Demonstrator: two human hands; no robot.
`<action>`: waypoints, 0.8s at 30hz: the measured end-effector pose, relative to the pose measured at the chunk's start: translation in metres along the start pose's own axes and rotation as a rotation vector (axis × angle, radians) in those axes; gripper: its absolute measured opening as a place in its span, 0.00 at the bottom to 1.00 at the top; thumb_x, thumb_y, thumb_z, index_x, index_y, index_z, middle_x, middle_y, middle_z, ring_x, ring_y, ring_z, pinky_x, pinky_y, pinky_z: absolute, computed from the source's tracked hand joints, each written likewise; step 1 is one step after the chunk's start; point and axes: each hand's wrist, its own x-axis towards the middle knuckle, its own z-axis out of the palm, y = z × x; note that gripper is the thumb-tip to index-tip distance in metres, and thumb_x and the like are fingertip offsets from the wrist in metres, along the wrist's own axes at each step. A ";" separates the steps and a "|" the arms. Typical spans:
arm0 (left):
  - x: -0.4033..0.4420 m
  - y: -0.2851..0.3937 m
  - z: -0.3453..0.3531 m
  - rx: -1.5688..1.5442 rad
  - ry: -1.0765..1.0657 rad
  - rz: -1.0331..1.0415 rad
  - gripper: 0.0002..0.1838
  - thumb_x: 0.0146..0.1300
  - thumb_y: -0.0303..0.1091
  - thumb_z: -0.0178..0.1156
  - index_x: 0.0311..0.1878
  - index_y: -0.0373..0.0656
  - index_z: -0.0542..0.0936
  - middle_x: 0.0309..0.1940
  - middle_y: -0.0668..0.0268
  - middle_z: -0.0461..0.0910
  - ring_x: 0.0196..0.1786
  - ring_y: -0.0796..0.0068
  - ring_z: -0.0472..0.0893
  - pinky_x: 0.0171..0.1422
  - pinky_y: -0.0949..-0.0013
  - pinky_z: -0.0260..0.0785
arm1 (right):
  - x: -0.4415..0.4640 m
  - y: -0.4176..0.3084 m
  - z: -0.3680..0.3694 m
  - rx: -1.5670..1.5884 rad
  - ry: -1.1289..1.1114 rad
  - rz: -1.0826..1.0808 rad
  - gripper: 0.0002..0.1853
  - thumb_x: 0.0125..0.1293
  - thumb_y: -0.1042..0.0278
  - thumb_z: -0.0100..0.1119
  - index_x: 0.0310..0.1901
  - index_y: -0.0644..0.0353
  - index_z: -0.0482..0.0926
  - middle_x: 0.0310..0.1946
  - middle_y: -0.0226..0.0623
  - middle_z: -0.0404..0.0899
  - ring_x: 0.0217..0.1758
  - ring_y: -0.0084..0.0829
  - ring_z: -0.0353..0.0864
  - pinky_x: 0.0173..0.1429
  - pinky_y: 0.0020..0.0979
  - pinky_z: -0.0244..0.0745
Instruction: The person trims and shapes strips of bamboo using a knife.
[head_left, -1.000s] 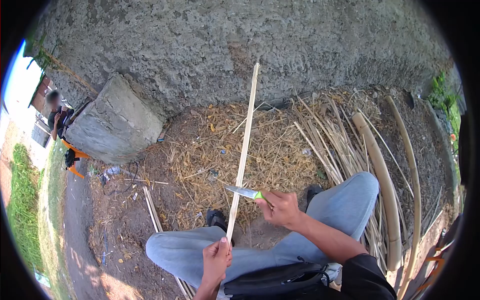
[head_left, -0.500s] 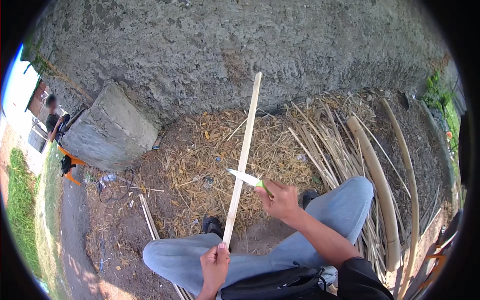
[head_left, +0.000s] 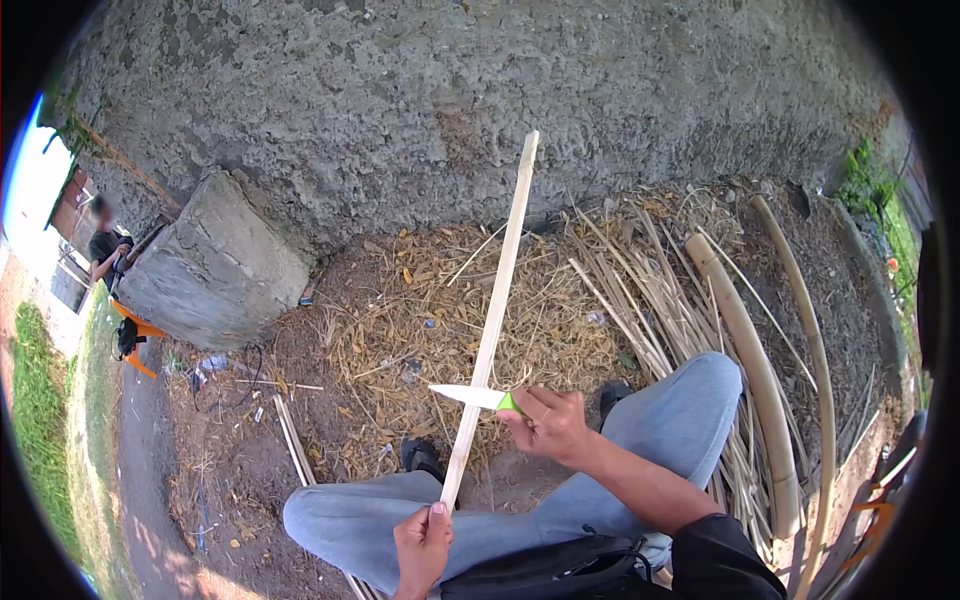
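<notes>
A long pale bamboo strip (head_left: 502, 282) slants up from my lap toward the wall. Its lower end is in the grip of my left hand (head_left: 423, 545), thumb on top. My right hand (head_left: 550, 425) is closed on the green handle of a knife (head_left: 468, 395). The silver blade lies across the strip's lower half, its tip pointing left. Whether the edge bites into the strip is too small to tell.
A rough grey wall (head_left: 400, 120) runs behind straw-littered ground. Split strips (head_left: 640, 290) and thick bamboo poles (head_left: 752, 370) lie at the right. A concrete block (head_left: 225, 265) stands at the left, with a person (head_left: 108, 245) beyond it.
The knife has moved slightly down and left, its blade now flatter across the strip. My left hand has shifted a little lower, and the strip's far end has swung right.
</notes>
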 end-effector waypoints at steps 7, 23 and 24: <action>-0.015 -0.002 -0.007 0.235 0.076 0.175 0.23 0.75 0.45 0.52 0.26 0.39 0.75 0.13 0.76 0.65 0.18 0.85 0.64 0.21 0.72 0.56 | 0.012 0.015 -0.006 -0.063 0.025 0.010 0.12 0.64 0.60 0.66 0.38 0.61 0.83 0.21 0.34 0.81 0.12 0.29 0.75 0.13 0.32 0.63; -0.064 -0.021 -0.053 0.291 -0.068 -0.147 0.22 0.75 0.45 0.50 0.25 0.43 0.74 0.15 0.77 0.65 0.20 0.86 0.62 0.23 0.73 0.53 | 0.027 0.084 -0.006 -0.187 0.159 0.307 0.12 0.66 0.62 0.64 0.39 0.64 0.84 0.16 0.36 0.78 0.11 0.33 0.74 0.15 0.33 0.63; -0.067 -0.020 -0.056 0.270 -0.066 -0.206 0.22 0.75 0.47 0.50 0.26 0.44 0.74 0.16 0.78 0.64 0.21 0.87 0.62 0.23 0.75 0.53 | 0.027 0.084 -0.010 -0.208 0.066 0.328 0.14 0.67 0.58 0.62 0.39 0.62 0.85 0.17 0.38 0.80 0.13 0.35 0.77 0.14 0.36 0.64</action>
